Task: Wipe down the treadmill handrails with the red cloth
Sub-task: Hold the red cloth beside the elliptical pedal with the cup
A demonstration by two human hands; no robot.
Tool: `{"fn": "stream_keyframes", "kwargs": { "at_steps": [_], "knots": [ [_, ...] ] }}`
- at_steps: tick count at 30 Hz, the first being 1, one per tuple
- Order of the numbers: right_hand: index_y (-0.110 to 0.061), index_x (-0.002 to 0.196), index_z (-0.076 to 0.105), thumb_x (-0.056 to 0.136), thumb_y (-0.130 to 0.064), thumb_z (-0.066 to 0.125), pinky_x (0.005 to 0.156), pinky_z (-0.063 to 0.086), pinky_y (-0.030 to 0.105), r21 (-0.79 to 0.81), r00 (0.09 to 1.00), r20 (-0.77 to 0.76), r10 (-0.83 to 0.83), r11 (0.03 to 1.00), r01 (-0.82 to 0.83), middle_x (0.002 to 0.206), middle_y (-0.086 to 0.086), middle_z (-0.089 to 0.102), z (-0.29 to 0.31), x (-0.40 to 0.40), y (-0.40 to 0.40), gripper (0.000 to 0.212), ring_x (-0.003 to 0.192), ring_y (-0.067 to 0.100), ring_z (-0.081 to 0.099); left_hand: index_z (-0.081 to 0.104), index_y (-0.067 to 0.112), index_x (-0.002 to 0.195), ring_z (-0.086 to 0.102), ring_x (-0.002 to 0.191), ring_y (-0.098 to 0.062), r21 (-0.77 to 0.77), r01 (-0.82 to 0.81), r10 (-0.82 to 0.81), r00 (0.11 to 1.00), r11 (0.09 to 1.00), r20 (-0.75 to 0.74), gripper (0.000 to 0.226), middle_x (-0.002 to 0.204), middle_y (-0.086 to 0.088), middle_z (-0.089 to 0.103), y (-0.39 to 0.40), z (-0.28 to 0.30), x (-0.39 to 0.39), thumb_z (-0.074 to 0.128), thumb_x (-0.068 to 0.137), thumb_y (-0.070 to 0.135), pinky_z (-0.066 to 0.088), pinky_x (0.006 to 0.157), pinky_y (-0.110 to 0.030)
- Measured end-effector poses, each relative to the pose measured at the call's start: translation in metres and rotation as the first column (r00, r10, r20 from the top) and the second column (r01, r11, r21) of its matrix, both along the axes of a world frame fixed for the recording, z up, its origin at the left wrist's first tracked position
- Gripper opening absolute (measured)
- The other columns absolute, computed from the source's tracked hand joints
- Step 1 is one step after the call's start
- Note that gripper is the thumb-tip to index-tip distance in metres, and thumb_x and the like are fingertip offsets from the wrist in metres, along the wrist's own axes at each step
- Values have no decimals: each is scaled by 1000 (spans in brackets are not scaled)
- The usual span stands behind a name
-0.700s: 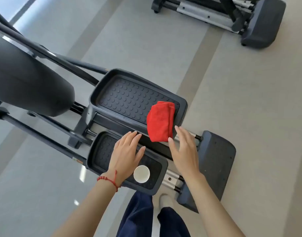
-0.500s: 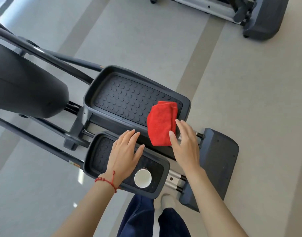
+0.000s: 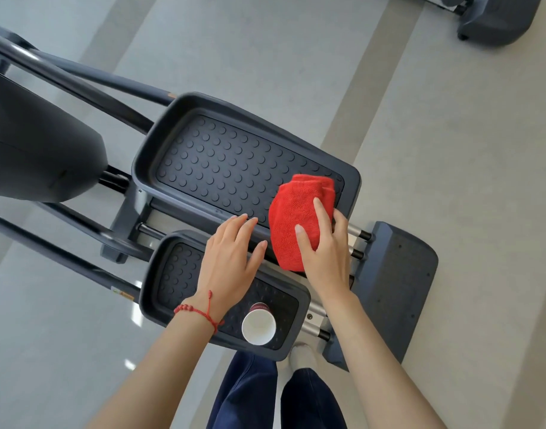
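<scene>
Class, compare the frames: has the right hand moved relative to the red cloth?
Yes. The right hand has moved forward onto the red cloth, fingers now resting on it; the cloth stays on the upper pedal.

Right hand (image 3: 322, 249) rests on the red cloth (image 3: 296, 218), fingers apparently starting to curl; left hand (image 3: 231, 261) hovers flat just left of it, fingers spread.

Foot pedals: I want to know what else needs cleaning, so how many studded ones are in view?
2. The larger far pedal carries the red cloth at its right end; the near pedal, partly under the left hand, holds a paper cup.
</scene>
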State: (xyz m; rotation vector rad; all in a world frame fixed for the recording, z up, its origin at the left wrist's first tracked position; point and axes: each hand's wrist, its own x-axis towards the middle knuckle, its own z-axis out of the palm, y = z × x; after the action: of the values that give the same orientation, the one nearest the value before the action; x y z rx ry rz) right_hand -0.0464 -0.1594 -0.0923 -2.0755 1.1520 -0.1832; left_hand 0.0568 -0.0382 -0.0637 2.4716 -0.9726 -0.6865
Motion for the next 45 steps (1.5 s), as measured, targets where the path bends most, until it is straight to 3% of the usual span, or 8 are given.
{"fn": "stream_keyframes", "kwargs": {
  "at_steps": [7, 12, 23, 29, 35, 39, 42, 45],
  "knots": [
    [-27, 142, 28, 81, -35, 64, 92, 41, 35, 75, 999, 30, -40, 996, 38, 134, 10, 35, -6, 6, 4, 71, 122, 26, 41, 49, 6, 128, 39, 127, -28, 7, -17, 17, 1000, 1000, -14, 42, 134, -13, 49, 7, -10, 5, 55, 91, 24, 33, 101, -42],
    [-28, 140, 27, 77, -33, 69, 85, 47, 40, 7, 997, -50, -59, 998, 59, 130, 10, 36, -8, 15, 6, 76, 116, 29, 45, 49, 6, 127, 39, 127, -28, 27, -33, 33, 999, 999, -20, 41, 134, -12, 48, 14, -12, 4, 54, 91, 25, 34, 99, -42],
    [-32, 136, 37, 76, -25, 72, 81, 23, -7, 85, 977, 162, -136, 989, 124, 118, -4, 36, -15, -17, 12, 70, 99, -4, 36, 48, 6, 129, 37, 128, -30, 44, -11, 11, 1000, 999, -3, 42, 134, -14, 48, 21, -9, 2, 52, 92, 25, 33, 102, -44],
    [-43, 132, 32, 75, -26, 73, 84, 25, -6, 93, 967, 180, -180, 982, 165, 121, -2, 39, -19, -48, 24, 72, 109, 3, 41, 47, 6, 130, 37, 129, -29, 50, -1, 1, 1000, 999, -13, 43, 135, -14, 48, 19, -10, -9, 51, 92, 26, 33, 102, -46],
    [-41, 135, 30, 78, -33, 67, 80, 31, -4, 99, 955, 216, -203, 978, 185, 120, -8, 35, -27, -51, 30, 69, 102, -12, 37, 47, 5, 129, 36, 129, -29, 33, -6, 7, 1000, 999, -15, 43, 135, -14, 48, 14, -11, -17, 51, 92, 25, 33, 102, -44],
    [-35, 136, 32, 76, -39, 66, 80, 41, 12, 68, 955, 206, -212, 977, 202, 123, -4, 35, -30, -49, 30, 70, 104, 1, 41, 48, 5, 129, 37, 128, -29, 23, -9, 9, 1000, 1000, -13, 42, 134, -13, 48, 12, -12, -20, 52, 92, 25, 33, 101, -44],
    [-35, 135, 32, 72, -50, 70, 67, 35, -3, 73, 955, 180, -235, 972, 225, 118, -2, 36, -31, -46, 30, 76, 92, 0, 41, 48, 5, 129, 37, 128, -29, 18, -10, 10, 1000, 1000, -10, 42, 134, -14, 48, 11, -13, -21, 52, 92, 25, 33, 101, -43],
    [-37, 134, 32, 73, -48, 70, 62, 35, -2, 85, 958, 159, -240, 970, 229, 110, -6, 37, -29, -42, 30, 73, 82, -4, 41, 48, 5, 129, 38, 128, -30, 13, -13, 13, 1000, 1000, -8, 42, 134, -14, 48, 12, -13, -22, 52, 92, 25, 33, 101, -43]
  ]
}}
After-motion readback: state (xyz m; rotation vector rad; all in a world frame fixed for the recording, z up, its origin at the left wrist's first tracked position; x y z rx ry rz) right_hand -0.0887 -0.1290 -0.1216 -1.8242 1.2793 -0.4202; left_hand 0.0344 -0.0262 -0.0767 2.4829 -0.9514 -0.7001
